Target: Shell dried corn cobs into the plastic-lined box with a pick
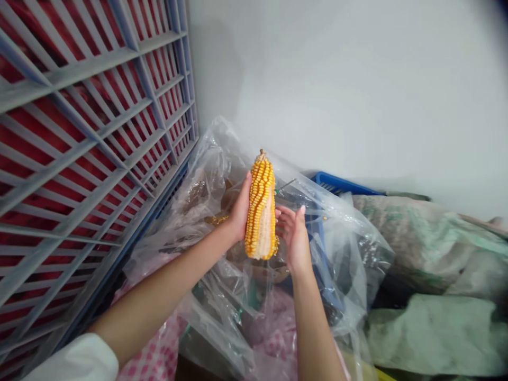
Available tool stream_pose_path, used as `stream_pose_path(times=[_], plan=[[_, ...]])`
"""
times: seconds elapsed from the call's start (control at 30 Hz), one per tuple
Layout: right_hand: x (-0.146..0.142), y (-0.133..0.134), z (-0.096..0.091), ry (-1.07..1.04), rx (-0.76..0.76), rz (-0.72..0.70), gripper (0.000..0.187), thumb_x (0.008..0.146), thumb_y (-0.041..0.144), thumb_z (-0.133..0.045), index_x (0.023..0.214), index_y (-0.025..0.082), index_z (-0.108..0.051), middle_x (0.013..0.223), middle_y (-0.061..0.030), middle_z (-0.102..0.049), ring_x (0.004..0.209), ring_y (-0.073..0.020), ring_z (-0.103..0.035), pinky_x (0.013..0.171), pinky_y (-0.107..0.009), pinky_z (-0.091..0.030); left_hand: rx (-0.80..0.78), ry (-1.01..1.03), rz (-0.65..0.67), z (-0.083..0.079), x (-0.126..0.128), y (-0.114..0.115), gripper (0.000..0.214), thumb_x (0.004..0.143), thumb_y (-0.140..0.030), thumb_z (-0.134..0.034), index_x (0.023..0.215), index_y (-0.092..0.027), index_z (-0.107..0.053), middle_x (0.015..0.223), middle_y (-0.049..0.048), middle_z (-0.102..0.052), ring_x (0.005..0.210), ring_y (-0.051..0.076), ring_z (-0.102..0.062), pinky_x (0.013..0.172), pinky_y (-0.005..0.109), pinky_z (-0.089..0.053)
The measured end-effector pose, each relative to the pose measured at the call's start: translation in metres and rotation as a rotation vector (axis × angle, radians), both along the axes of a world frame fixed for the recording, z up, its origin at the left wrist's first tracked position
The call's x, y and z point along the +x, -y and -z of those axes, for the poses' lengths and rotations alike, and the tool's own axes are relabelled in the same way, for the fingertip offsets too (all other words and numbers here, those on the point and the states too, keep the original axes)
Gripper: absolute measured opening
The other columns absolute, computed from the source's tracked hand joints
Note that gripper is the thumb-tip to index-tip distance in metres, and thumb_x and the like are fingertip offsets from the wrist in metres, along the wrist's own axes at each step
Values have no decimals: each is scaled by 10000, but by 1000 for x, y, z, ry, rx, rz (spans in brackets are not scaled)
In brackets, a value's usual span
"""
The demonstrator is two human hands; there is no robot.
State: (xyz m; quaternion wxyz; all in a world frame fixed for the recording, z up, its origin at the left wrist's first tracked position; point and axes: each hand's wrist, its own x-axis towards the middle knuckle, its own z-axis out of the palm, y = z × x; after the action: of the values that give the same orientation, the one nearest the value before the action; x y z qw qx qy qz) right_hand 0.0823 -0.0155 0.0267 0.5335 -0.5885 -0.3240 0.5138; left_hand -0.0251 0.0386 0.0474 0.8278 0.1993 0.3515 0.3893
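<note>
Plain white wall [337,90], grey plastic crate [91,64] w/ red behind, green-tinged sacks [432,248] at R

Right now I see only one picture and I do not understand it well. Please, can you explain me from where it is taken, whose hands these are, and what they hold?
This picture comes from a camera worn on a person's head, looking forward and down, so the two bare arms belong to the wearer. No machine is visible.

The left hand, with a white sleeve further down the arm, holds a cob of yellow corn upright. Many kernels are gone from its lower part, showing a pale strip. The right hand is open beside the cob; I cannot tell if it touches it.

Below the hands lies a clear plastic bag. Around it are a grey slatted rack, part of a blue plastic basket, pale green sacks and a white wall.
</note>
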Motion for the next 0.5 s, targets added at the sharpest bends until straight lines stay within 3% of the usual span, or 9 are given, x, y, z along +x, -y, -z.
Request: stream_pose_path(times=[0.1, 0.23, 0.3, 0.4, 0.5], plan=[[3, -5, 0, -208, 10, 17, 395, 732, 521, -553, 942, 189, -593, 790, 15, -589, 532, -57, -459, 504, -193, -372, -52, 77, 129, -6, 1, 10, 673, 695, -732, -346, 882, -142, -611, 572, 44, -627, 504, 148, -594, 474, 259, -487], [1, -7, 4, -280, 31, 72, 260, 694, 403, -632, 837, 191, -586, 675, 58, -526, 435, -30, -349, 412, -178, -268, -87, 58, 162, 0, 10, 18, 585, 715, -677, -406, 896, -163, -620, 584, 34, -636, 495, 132, -579, 490, 241, -480], [6, -6, 2, -180, 112, 191, 258, 729, 434, -583, 811, 191, -562, 687, 42, -546, 489, -57, -432, 447, -194, -311, -100, 14, 156, 5, 13, 18, 600, 701, -690, -411, 910, -168, -620, 623, 42, -645, 530, 140, -591, 520, 249, -484], [17, 1, -9, 139, 302, 379, 290, 808, 479, -461, 816, 200, -536, 605, 47, -521, 531, -93, -487, 519, -221, -364, -106, -92, 81, 12, 14, 14, 648, 640, -737, -432, 934, -187, -607, 655, 32, -635, 557, 154, -598, 527, 270, -483], [16, 17, -19, 470, 250, 223, 367, 847, 491, -389, 799, 182, -581, 472, 73, -387, 422, -81, -357, 463, -211, -293, -11, -199, -113, 17, 11, 5, 631, 632, -730, -455, 937, -196, -597, 713, 30, -630, 602, 155, -608, 569, 277, -488]])
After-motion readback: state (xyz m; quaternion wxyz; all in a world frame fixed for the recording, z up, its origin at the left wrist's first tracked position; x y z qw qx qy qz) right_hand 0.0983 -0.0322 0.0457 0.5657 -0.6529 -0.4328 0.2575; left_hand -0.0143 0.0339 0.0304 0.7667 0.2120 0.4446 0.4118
